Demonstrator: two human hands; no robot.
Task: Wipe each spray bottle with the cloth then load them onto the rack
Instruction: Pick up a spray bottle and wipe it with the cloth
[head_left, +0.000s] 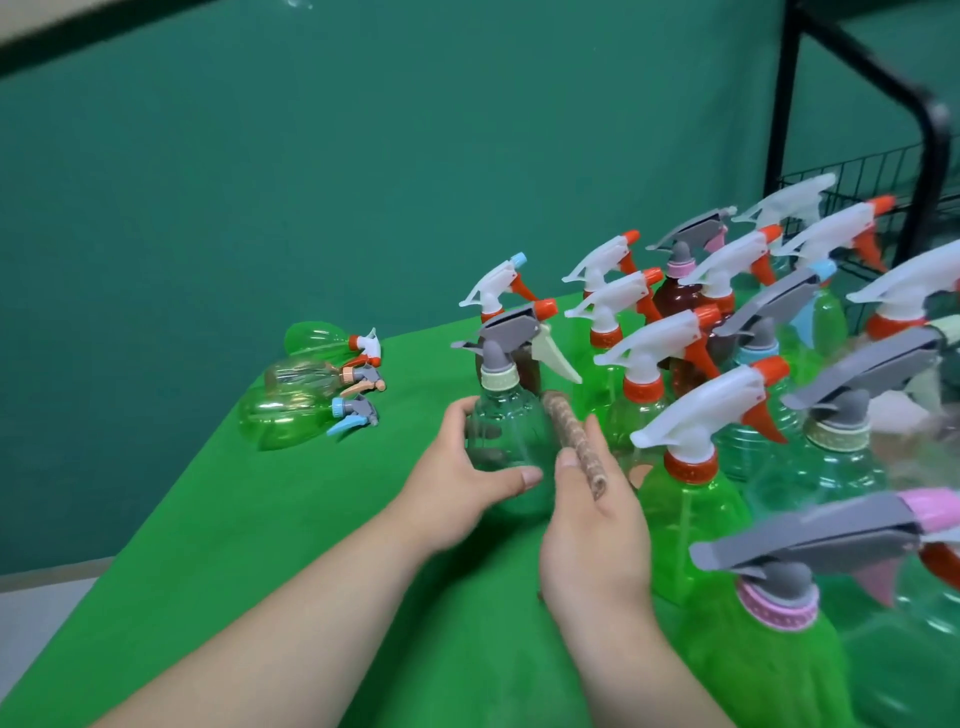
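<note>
My left hand grips a clear green spray bottle with a grey trigger head and a pale yellow collar, held upright over the green table. My right hand presses a folded brown cloth flat against the bottle's right side. Several upright spray bottles with white, grey and orange heads crowd the table's right half. The black wire rack stands at the far right behind them.
Three bottles lie on their sides at the table's far left. The green table cloth covers the table, whose left edge drops to a grey floor. A dark green wall closes the back.
</note>
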